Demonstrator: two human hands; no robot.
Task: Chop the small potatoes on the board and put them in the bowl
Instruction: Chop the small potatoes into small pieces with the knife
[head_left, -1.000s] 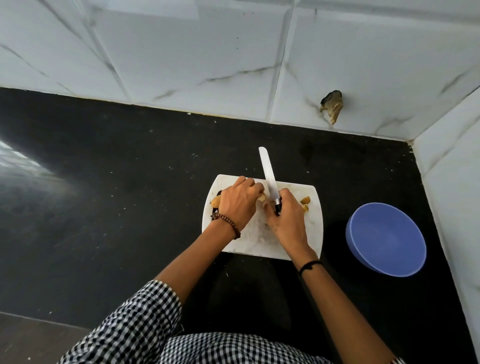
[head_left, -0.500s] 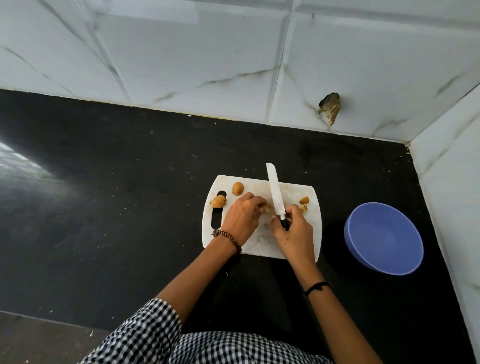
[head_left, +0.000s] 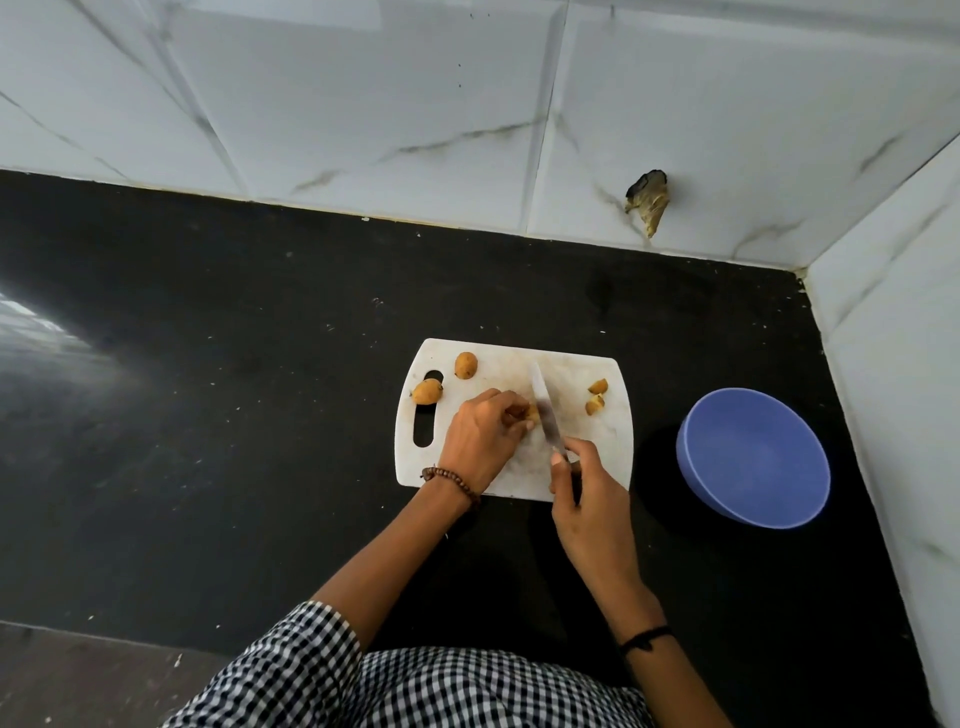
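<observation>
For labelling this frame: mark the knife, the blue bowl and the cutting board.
knife (head_left: 544, 410), head view, middle of the blade
blue bowl (head_left: 753, 460), head view, bare inside bottom
cutting board (head_left: 511, 369), head view, bare far strip

One camera here, riding on the person's head, tipped forward and steeply down over the black counter (head_left: 208, 415). It sits close above the white board (head_left: 519, 358), which lands just right of centre. It faces the tiled wall (head_left: 363, 104) up top, the wide angle bending the edges.
</observation>
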